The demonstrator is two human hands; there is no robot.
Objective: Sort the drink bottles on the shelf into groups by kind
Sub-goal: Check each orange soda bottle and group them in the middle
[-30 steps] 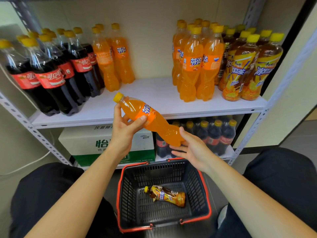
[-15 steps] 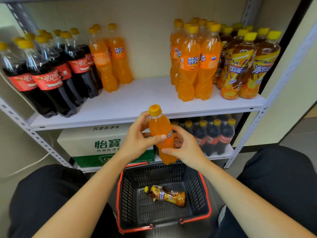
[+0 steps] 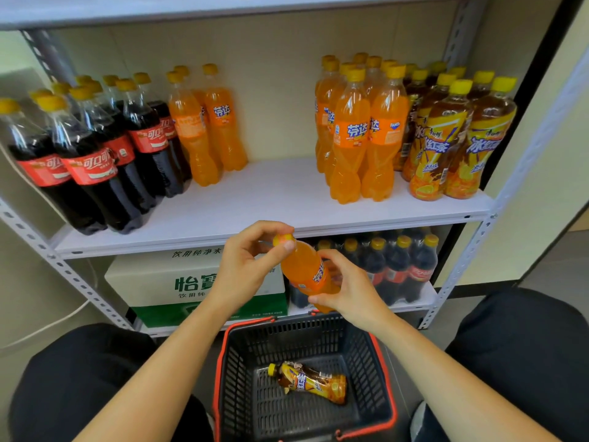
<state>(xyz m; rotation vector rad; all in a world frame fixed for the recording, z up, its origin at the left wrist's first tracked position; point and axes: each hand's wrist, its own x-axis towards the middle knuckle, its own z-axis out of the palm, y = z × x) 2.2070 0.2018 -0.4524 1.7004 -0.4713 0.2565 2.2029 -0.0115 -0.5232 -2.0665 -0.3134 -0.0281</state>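
Note:
An orange soda bottle (image 3: 305,270) is held nearly upright in front of the shelf's front edge, its top leaning left. My left hand (image 3: 245,269) pinches its yellow cap, and my right hand (image 3: 349,290) grips its lower body. On the white shelf board (image 3: 271,199) stand cola bottles (image 3: 95,154) at the left, a few orange soda bottles (image 3: 207,129) beside them, a larger orange soda group (image 3: 357,132) right of centre, and iced tea bottles (image 3: 452,138) at the far right.
A black basket with a red rim (image 3: 223,371) sits on the floor between my knees, with one iced tea bottle (image 3: 310,382) lying in it. On the lower shelf are a white and green water carton (image 3: 178,282) and more cola bottles (image 3: 395,269).
The orange soda bottle went from lying slanted to nearly upright. My left hand slid up to the cap, and my right hand closed round the lower body.

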